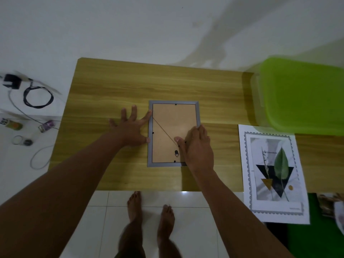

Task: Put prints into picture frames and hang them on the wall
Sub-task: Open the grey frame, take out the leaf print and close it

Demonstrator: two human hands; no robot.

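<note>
**Frame face down between both hands**

I am looking down at the picture frame [173,120], which is lying back-up on the wooden table [121,84], near the middle of the top. Its brown backing board is facing me, with a thin cord [163,130] running slantwise across it and a small metal hanger [176,153] sitting near the lower edge.

The left hand [131,129] is lying flat on the table just beside the frame's left rail. Its fingers are spreading wide and holding nothing, with the forefinger tip and the thumb tip touching that rail.

The right hand [199,151] is lying over the lower half of the right rail, palm down. Its thumb [177,140] is pressing on the backing board close to the cord, and the fingers are keeping together along the rail. I cannot tell whether they are curling round the outer edge or only resting on it.

A print [273,172] showing a green leaf and dark triangles is lying face up, well apart from the frame to the right, overhanging the table's near edge.

Beyond the print, a lime-green plastic box [301,94] is sitting on the table's far right corner. It is blurred, and I am unable to see anything of its contents.
</note>
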